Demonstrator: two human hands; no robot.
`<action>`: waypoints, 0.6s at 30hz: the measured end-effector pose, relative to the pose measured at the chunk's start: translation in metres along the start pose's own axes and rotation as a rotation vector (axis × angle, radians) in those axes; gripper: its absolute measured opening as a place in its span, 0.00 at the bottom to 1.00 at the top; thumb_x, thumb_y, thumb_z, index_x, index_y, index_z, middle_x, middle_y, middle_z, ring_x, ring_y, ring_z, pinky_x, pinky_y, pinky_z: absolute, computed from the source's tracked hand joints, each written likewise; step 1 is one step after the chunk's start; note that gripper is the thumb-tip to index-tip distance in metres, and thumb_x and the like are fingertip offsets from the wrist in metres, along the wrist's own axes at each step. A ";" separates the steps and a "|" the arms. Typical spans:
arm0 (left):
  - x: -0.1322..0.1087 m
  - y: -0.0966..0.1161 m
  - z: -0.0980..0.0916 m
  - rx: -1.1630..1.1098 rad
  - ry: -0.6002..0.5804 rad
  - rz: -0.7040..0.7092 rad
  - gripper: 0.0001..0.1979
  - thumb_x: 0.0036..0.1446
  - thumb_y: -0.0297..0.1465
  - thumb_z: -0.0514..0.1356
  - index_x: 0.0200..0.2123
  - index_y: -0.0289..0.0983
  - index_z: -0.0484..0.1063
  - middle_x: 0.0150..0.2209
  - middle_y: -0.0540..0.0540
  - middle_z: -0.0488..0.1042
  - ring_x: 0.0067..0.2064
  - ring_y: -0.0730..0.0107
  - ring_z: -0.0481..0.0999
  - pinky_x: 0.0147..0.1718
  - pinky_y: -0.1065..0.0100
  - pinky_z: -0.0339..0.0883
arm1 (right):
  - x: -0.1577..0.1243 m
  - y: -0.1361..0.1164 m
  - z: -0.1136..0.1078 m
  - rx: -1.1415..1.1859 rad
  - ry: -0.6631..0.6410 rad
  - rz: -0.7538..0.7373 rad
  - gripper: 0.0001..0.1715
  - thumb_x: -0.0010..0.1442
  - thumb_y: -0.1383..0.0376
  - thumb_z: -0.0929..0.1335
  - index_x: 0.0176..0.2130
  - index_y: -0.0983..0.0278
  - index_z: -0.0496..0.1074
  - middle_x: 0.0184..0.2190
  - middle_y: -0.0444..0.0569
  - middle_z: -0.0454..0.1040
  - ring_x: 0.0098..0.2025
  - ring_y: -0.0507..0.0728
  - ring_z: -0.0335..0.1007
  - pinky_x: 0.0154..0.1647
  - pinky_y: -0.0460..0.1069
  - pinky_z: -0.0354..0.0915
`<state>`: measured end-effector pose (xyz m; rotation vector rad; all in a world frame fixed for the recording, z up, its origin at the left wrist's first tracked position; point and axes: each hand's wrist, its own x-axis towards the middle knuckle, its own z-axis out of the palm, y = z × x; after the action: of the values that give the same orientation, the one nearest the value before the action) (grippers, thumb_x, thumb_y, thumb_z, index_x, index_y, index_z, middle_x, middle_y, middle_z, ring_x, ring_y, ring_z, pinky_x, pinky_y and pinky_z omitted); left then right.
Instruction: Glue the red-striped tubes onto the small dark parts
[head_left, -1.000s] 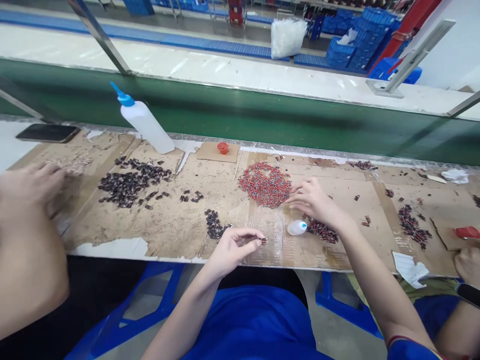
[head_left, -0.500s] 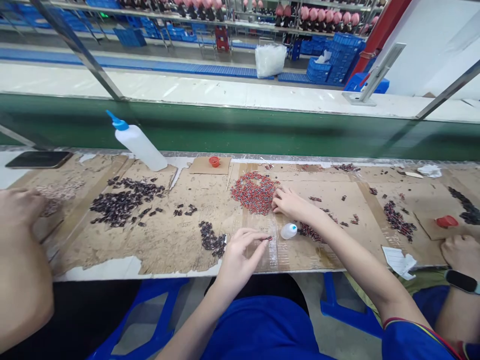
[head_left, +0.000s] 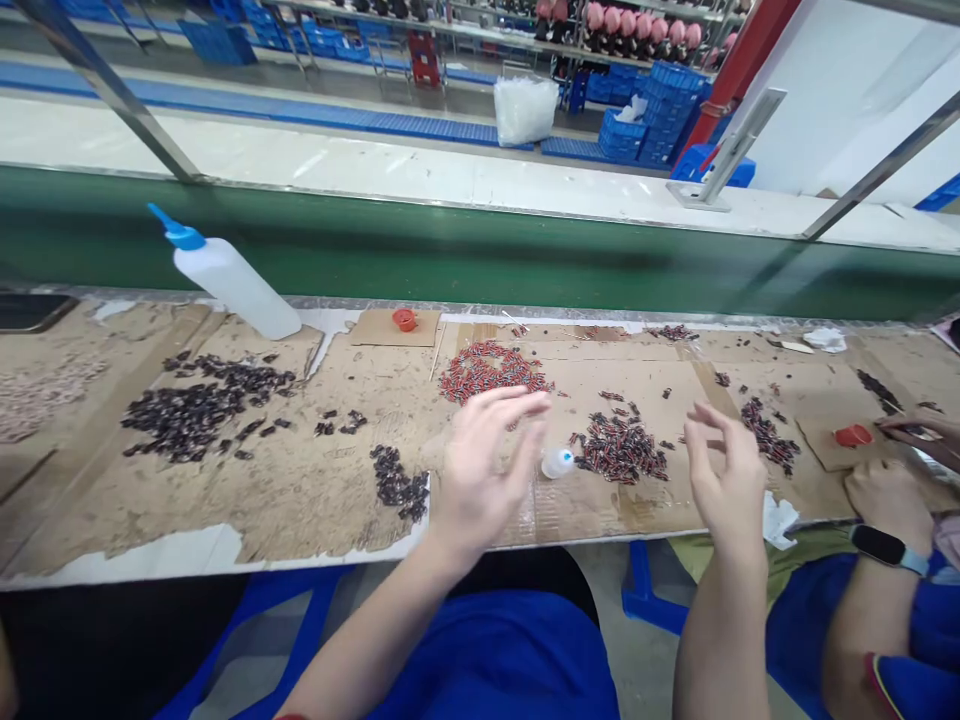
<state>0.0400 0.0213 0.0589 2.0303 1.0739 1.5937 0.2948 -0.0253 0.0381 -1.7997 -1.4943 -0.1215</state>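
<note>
My left hand [head_left: 484, 475] is raised over the cardboard, smeared by motion, its fingers stretched and the thumb apart. No part shows in it. Beyond its fingers lies a pile of small red-and-silver parts [head_left: 487, 368]. My right hand [head_left: 726, 485] hovers to the right, fingers loosely bent and apart, with nothing visible between them. Between my hands lie a heap of dark-and-red assembled pieces [head_left: 621, 448] and a small white bottle with a blue tip [head_left: 557, 462]. Left of my left hand is a small pile of black parts [head_left: 397, 482].
A large squeeze bottle [head_left: 236, 288] leans at the back left near a red cap [head_left: 404, 319]. A bigger black-part pile [head_left: 187, 410] lies left. At right, a co-worker's hand [head_left: 889, 500] with a watch works near another red cup [head_left: 853, 435]. A green-sided ledge [head_left: 480, 250] runs behind.
My left hand has lifted and opened; the small piece it pinched is gone from its fingers. My right hand has left the red pile and moved right. The view has shifted right.
</note>
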 end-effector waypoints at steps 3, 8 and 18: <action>-0.007 -0.028 -0.040 0.132 0.156 -0.176 0.10 0.61 0.29 0.57 0.45 0.39 0.73 0.41 0.46 0.78 0.46 0.66 0.75 0.51 0.59 0.67 | -0.031 -0.015 0.019 0.124 -0.055 0.001 0.19 0.63 0.55 0.64 0.50 0.61 0.70 0.42 0.53 0.75 0.40 0.59 0.70 0.40 0.56 0.68; -0.034 -0.086 -0.090 0.437 0.025 -0.396 0.08 0.58 0.32 0.56 0.37 0.41 0.76 0.38 0.45 0.79 0.44 0.58 0.75 0.47 0.57 0.67 | -0.064 -0.044 0.064 0.144 -0.240 -0.153 0.33 0.55 0.46 0.68 0.54 0.60 0.67 0.46 0.56 0.72 0.49 0.66 0.63 0.48 0.63 0.65; -0.055 -0.117 -0.090 0.739 -0.244 -0.554 0.03 0.53 0.30 0.62 0.30 0.41 0.76 0.37 0.40 0.79 0.45 0.46 0.70 0.43 0.51 0.61 | -0.068 -0.051 0.105 0.109 -0.176 -0.169 0.19 0.61 0.54 0.66 0.47 0.63 0.70 0.40 0.56 0.76 0.45 0.65 0.62 0.46 0.61 0.64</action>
<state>-0.0893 0.0417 -0.0286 1.9644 2.0969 0.6951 0.1892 -0.0150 -0.0454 -1.6300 -1.7431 0.0355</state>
